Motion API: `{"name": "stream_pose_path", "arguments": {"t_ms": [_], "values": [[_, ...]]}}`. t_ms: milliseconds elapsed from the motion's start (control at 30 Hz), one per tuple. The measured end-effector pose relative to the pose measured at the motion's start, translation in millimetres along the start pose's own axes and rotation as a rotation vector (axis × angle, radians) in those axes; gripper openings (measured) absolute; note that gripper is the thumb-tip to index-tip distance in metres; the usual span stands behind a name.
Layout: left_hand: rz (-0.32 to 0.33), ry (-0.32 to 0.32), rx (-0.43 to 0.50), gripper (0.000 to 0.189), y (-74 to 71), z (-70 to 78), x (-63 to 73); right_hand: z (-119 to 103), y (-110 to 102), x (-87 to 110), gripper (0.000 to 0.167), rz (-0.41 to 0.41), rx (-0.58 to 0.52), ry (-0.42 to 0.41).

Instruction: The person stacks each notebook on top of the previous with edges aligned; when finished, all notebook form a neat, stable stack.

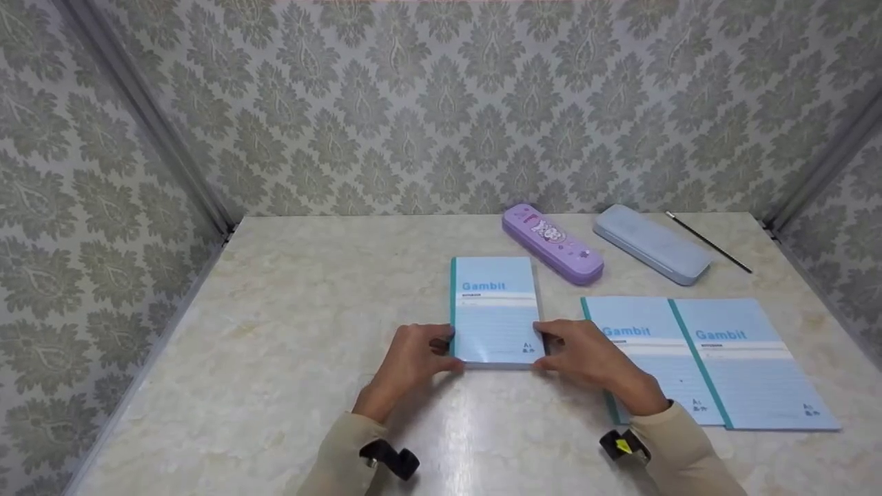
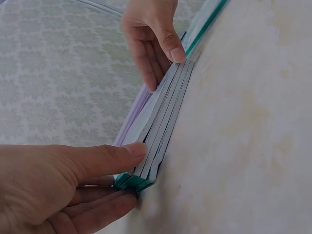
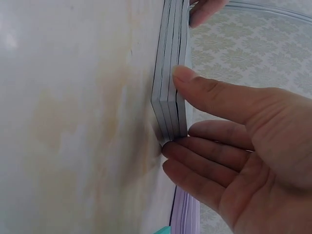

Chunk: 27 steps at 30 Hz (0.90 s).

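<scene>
A stack of several light-blue Gambit notebooks (image 1: 495, 313) with green spines lies on the table before me. My left hand (image 1: 411, 355) holds its near left corner, thumb on the front page edges and fingers at the spines (image 2: 132, 182). At the near right corner my right hand (image 1: 589, 355) grips the stack, its thumb against the front edges and its fingers along the side. In the right wrist view the page edges (image 3: 168, 109) sit nearly flush at that corner. The left wrist view shows slight gaps between the notebooks.
Two more Gambit notebooks (image 1: 751, 365) lie side by side on the right, partly beneath my right forearm in view. Behind the stack are a purple pencil case (image 1: 555, 244), a pale blue-grey case (image 1: 651, 244) and a thin black pencil (image 1: 710, 242). Patterned walls (image 1: 441, 103) enclose the table.
</scene>
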State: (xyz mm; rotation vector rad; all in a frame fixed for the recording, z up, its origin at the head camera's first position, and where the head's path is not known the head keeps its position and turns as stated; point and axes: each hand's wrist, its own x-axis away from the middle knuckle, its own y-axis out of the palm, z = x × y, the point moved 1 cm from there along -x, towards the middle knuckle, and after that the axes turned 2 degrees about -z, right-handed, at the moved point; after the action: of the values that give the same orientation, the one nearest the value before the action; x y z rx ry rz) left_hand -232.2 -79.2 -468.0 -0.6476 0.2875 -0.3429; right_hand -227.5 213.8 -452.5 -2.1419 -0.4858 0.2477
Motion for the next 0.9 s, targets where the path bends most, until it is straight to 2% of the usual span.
{"name": "stream_pose_path", "arguments": {"t_ms": [300,433,633,733,900], "values": [[0.03,0.026,-0.021,0.035,0.2,-2.0,-0.6,-1.9,0.1,-1.9,0.063,-0.002,0.024,-0.012],[0.025,-0.003,0.029,0.034,-0.1,-1.7,0.7,-3.1,-0.4,-1.8,0.061,0.004,0.019,-0.025],[0.027,-0.078,0.079,0.054,-0.2,1.3,2.0,2.5,-0.5,-0.4,0.064,-0.006,-0.029,0.014],[0.067,-0.093,0.047,0.061,1.0,4.9,1.5,8.6,-2.7,2.1,0.067,-0.028,-0.087,0.015],[0.199,-0.012,-0.019,0.058,4.1,14.0,0.2,18.9,-14.1,8.1,0.068,-0.055,-0.179,0.041]]}}
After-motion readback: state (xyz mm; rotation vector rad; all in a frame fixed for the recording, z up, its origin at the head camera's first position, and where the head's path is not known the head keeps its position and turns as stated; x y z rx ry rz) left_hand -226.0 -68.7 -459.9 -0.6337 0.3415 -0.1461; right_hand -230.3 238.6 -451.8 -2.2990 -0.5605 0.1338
